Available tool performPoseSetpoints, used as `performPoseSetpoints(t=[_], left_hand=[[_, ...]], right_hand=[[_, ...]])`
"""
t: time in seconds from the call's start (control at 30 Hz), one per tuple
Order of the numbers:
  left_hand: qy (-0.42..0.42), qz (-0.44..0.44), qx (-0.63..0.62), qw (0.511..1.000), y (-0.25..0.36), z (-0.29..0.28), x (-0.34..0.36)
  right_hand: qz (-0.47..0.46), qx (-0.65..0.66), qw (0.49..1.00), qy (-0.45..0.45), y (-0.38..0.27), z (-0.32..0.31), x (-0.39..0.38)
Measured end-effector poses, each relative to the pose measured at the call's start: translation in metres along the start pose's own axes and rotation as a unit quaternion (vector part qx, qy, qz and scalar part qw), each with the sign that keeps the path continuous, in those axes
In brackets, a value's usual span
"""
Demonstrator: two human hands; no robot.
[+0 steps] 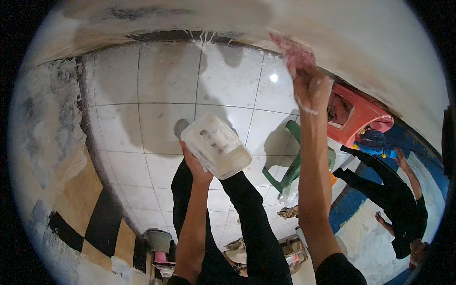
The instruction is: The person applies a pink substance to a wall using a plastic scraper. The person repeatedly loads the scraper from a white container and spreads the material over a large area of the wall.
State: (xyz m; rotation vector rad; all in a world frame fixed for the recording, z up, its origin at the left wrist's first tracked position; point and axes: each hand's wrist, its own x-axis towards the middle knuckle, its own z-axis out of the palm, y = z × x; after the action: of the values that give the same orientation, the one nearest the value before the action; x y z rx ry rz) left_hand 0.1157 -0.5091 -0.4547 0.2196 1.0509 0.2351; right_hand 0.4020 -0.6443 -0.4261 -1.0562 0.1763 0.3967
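Observation:
My left hand (pixel 196 165) grips a translucent rectangular plastic tub (pixel 235 162) by its near left side. Whitish, paste-like stuff lies in the tub and coats its inside walls. My right arm reaches far forward, and my right hand (pixel 311 88) is closed round a flat, pointed red piece (pixel 299 51) smeared with white. Whether this piece is a cloth or a stiff scraper I cannot tell. It lies against or just in front of the pale wall (pixel 228 21), low down near the floor. White smears mark my right wrist.
White tiles (pixel 166 123) cover the floor. A green plastic stool (pixel 287 175) and a red plastic stool (pixel 363 116) stand at the right, beside another person (pixel 403 204) in black. At the lower left is a grey bucket (pixel 157 240). A patchy wall (pixel 45 137) borders the left.

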Motion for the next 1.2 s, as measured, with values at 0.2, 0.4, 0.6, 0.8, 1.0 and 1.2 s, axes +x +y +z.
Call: performPoseSetpoints(t=[0.2, 0.4, 0.6, 0.8, 1.0, 1.2], left_hand=[[-0.016, -0.034, -0.074, 0.997, -0.009, 0.009, 0.003], [-0.004, -0.008, -0.011, 1.0, -0.005, -0.001, -0.001], [0.008, -0.013, -0.015, 1.0, -0.01, 0.012, 0.003], [0.003, -0.026, -0.019, 0.999, -0.008, 0.001, 0.006], [0.003, -0.015, 0.009, 1.0, -0.003, 0.007, 0.004], [-0.047, -0.042, -0.01, 0.998, -0.004, 0.014, 0.004]], right_hand=[[0.049, -0.02, 0.99, 0.133, 0.013, -0.032, 0.033], [-0.014, 0.125, 0.986, 0.105, -0.007, 0.028, -0.016], [0.092, 0.167, 0.981, 0.046, 0.042, -0.03, 0.044], [-0.033, -0.246, 0.968, 0.038, -0.007, 0.028, 0.01], [0.09, 0.163, 0.975, 0.119, -0.006, 0.015, -0.04], [0.119, -0.291, 0.949, 0.005, 0.013, -0.005, 0.055]])
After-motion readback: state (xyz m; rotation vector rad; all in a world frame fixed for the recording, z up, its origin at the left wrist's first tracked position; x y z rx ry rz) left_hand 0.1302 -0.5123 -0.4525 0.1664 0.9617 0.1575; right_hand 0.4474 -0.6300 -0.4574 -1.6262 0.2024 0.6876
